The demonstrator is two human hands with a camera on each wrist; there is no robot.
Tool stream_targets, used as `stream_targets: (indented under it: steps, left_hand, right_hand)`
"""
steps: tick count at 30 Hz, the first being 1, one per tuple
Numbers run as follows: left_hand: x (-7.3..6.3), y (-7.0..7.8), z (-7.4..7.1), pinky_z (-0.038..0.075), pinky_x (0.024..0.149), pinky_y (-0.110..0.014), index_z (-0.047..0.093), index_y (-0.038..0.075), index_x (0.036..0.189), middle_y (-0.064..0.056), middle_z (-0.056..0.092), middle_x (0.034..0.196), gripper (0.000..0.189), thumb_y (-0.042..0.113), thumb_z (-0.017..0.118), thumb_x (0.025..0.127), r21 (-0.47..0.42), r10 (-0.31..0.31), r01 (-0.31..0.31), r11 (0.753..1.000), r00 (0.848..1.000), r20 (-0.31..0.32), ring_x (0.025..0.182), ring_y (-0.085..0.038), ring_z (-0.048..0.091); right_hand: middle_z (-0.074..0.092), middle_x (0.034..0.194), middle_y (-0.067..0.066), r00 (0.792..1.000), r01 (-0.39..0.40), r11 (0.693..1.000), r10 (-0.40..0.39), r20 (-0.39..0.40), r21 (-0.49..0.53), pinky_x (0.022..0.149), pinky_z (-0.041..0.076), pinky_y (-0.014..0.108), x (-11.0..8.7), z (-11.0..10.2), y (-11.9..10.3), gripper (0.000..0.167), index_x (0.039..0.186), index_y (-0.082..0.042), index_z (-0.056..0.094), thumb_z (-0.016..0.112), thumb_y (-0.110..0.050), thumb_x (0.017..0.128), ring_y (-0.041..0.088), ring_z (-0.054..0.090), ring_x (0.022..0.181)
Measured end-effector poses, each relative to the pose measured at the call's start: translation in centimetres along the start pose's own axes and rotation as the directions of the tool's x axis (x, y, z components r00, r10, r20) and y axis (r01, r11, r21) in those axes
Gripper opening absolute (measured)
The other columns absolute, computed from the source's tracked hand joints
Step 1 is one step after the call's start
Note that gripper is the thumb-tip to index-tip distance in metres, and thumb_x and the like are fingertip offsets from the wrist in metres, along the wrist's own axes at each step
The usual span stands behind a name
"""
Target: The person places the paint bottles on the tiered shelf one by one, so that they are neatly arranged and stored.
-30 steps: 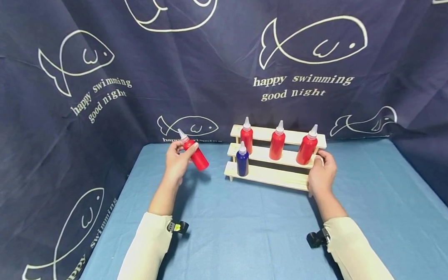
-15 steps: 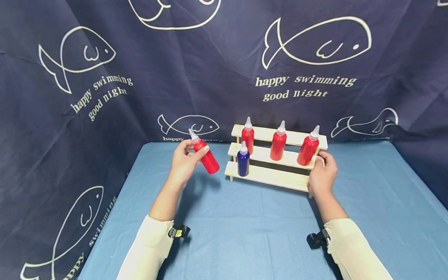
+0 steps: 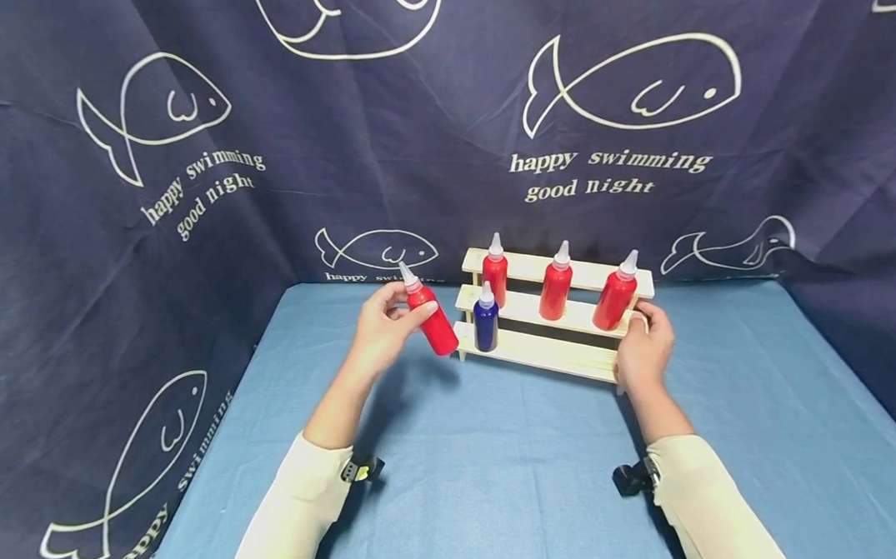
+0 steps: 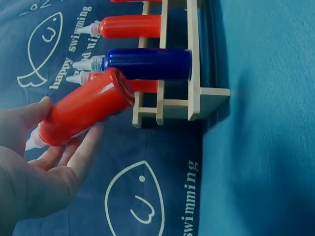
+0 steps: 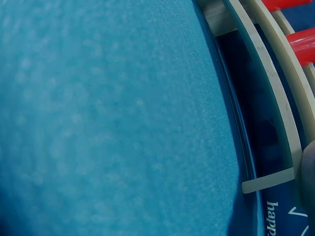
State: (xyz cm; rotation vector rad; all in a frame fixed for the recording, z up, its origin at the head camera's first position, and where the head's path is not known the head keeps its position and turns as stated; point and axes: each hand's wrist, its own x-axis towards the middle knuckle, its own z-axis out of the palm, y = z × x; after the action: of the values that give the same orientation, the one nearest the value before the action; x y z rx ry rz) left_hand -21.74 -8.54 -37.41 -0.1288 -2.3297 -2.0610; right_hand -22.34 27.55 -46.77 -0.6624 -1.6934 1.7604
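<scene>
My left hand holds a red squeeze bottle between thumb and fingers, tilted with its clear nozzle up and to the left. The bottle's base hangs beside the left end of a three-tier wooden rack. In the left wrist view, the held bottle overlaps part of the rack. My right hand grips the rack's right end. On the bottom tier, at the left, stands a blue squeeze bottle. Along the middle tier stand three red squeeze bottles, left, centre and right.
A blue cloth covers the table under the rack. Close behind the rack hangs a dark blue curtain with white fish prints, and it continues down the left side. Each wrist wears a small black camera.
The left hand has carried the red squeeze bottle rightward and slightly down, closer to the rack's left end. My right hand keeps its grip on the rack, whose bottles have not moved.
</scene>
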Motion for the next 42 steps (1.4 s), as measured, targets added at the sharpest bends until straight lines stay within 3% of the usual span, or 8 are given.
stream_targets:
  steps: [3, 7, 13, 20, 29, 36, 42]
  left_hand:
    - [-0.1, 0.1, 0.3, 0.067, 0.080, -0.040, 0.068, 0.002, 0.128, -0.014, 0.071, 0.109, 0.040, 0.008, 0.082, 0.091, -0.004, 0.023, -0.023, 1.000, 1.000, 0.020, 0.076, -0.007, 0.073]
    - [-0.4, 0.2, 0.7, 0.066, 0.079, -0.033, 0.070, 0.002, 0.128, -0.017, 0.073, 0.111, 0.040, 0.007, 0.082, 0.090, -0.003, 0.042, -0.042, 0.999, 0.998, 0.045, 0.077, -0.007, 0.073]
    - [-0.9, 0.4, 1.3, 0.062, 0.079, -0.025, 0.073, 0.007, 0.130, -0.018, 0.075, 0.116, 0.042, 0.011, 0.084, 0.090, 0.055, 0.053, -0.057, 0.997, 0.996, 0.077, 0.089, -0.017, 0.078]
    - [-1.6, 0.6, 2.3, 0.065, 0.091, -0.040, 0.071, 0.006, 0.136, -0.019, 0.076, 0.124, 0.048, 0.011, 0.084, 0.089, 0.082, 0.079, -0.092, 0.992, 0.986, 0.147, 0.106, -0.035, 0.079]
    - [-2.2, 0.7, 3.5, 0.064, 0.094, -0.042, 0.072, 0.009, 0.136, -0.015, 0.078, 0.123, 0.047, 0.013, 0.084, 0.090, 0.103, 0.086, -0.109, 0.989, 0.975, 0.203, 0.111, -0.033, 0.077]
    - [-2.8, 0.5, 4.8, 0.065, 0.092, -0.039, 0.071, 0.010, 0.137, -0.015, 0.078, 0.125, 0.050, 0.011, 0.084, 0.090, 0.073, 0.045, -0.065, 0.995, 0.967, 0.250, 0.115, -0.032, 0.077]
    - [-3.0, 0.4, 5.3, 0.064, 0.095, -0.039, 0.070, 0.006, 0.138, -0.017, 0.077, 0.125, 0.051, 0.007, 0.084, 0.089, 0.046, 0.063, -0.079, 0.996, 0.959, 0.275, 0.116, -0.032, 0.076]
  right_hand:
    - [0.061, 0.111, -0.007, 1.000, -0.002, 1.000, 0.002, 0.002, -0.001, 0.095, 0.043, 0.019, 0.1, 0.1, 0.0, 0.029, 0.130, 0.001, 0.065, 0.047, -0.002, 0.107, 0.013, 0.054, 0.115]
    - [0.060, 0.110, -0.008, 1.000, -0.007, 1.000, 0.007, 0.009, 0.006, 0.095, 0.043, 0.020, 0.1, 0.1, 0.0, 0.029, 0.130, 0.001, 0.064, 0.046, -0.002, 0.108, 0.017, 0.054, 0.118]
    - [0.059, 0.109, -0.011, 1.000, -0.009, 1.000, 0.009, 0.007, 0.004, 0.095, 0.043, 0.019, 0.1, 0.0, -0.1, 0.028, 0.130, 0.000, 0.064, 0.047, -0.003, 0.108, 0.015, 0.054, 0.117]
    - [0.057, 0.104, -0.013, 1.000, -0.010, 1.000, 0.010, 0.007, 0.001, 0.093, 0.043, 0.019, 0.1, -0.1, -0.3, 0.027, 0.130, 0.002, 0.063, 0.048, -0.003, 0.108, 0.011, 0.054, 0.111]
    - [0.060, 0.112, -0.002, 1.000, -0.022, 1.000, 0.022, 0.003, -0.015, 0.092, 0.042, 0.020, 0.1, -0.2, -0.1, 0.028, 0.130, 0.002, 0.063, 0.047, -0.003, 0.108, 0.005, 0.052, 0.106]
    - [0.059, 0.110, -0.009, 1.000, -0.027, 0.999, 0.027, -0.009, -0.019, 0.095, 0.043, 0.019, 0.2, -0.1, -0.2, 0.029, 0.132, 0.002, 0.063, 0.048, -0.003, 0.108, 0.005, 0.053, 0.108]
    - [0.060, 0.112, -0.009, 1.000, -0.021, 1.000, 0.021, -0.002, -0.021, 0.096, 0.043, 0.019, 0.0, -0.1, -0.3, 0.030, 0.132, 0.002, 0.064, 0.047, -0.002, 0.107, 0.005, 0.052, 0.110]
